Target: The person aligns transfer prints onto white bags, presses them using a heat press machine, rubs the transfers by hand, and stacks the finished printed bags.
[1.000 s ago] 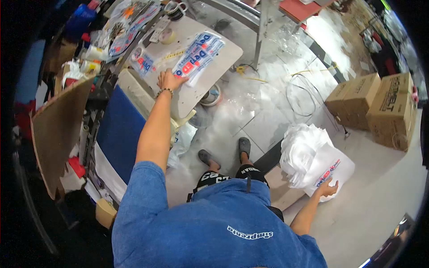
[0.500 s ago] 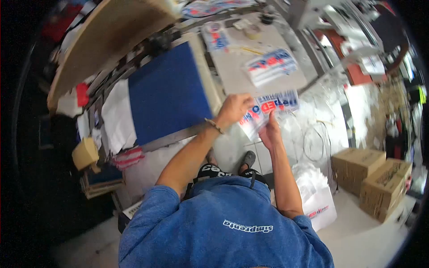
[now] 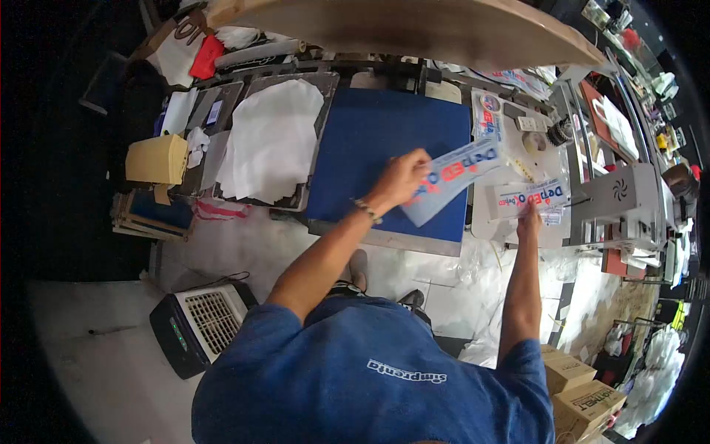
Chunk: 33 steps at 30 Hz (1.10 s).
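My left hand (image 3: 404, 177) pinches one end of a translucent printed film sheet (image 3: 457, 176) with blue and red "DepED" lettering, held tilted above a blue flat pad (image 3: 370, 137). The film's far end reaches over the pad's right edge. Further right, my right hand (image 3: 529, 222) grips the near edge of a white printed sheet (image 3: 521, 200) with similar lettering, over a pale worktable (image 3: 484, 231). The fingers beneath that sheet are hidden. Another printed strip (image 3: 487, 118) lies behind it, with a roll of tape (image 3: 532, 142) beside it.
A crumpled white sheet (image 3: 272, 137) covers the board left of the pad. A large tan panel (image 3: 414, 29) overhangs the back. A grey machine housing (image 3: 621, 203) stands at the right. Cardboard boxes (image 3: 584, 407) and an air cooler (image 3: 200, 325) are on the floor.
The view has turned left. My hands, close together at one printed sheet before, are now apart: the left with the film over the blue pad, the right at a printed sheet over the worktable.
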### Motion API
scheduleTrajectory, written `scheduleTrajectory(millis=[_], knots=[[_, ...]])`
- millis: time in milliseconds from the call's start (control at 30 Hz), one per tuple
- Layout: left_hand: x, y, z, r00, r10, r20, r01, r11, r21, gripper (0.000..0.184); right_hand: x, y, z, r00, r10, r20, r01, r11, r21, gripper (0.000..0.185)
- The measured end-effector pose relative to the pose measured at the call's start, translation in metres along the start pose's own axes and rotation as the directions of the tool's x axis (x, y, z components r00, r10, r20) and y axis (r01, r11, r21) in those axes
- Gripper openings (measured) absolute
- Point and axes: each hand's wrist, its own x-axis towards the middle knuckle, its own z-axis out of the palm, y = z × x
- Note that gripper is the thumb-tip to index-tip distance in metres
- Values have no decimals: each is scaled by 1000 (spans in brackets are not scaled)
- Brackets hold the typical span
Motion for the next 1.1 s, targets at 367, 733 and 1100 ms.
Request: scheduleTrajectory(millis=[367,733,1100], knots=[[-56,-51,-83,981,-193,11,176,869,-462,11,-283,14,214,779,-3,627,164,966,-199,44],[-36,-344,-361,387,-756,-528,919,269,288,125,-302,60,211,878,-56,476,260,890,-375,13],[-24,-385,-389,561,-543,-625,828,345,442,60,-311,80,157,960,-48,277,172,879,-445,23]])
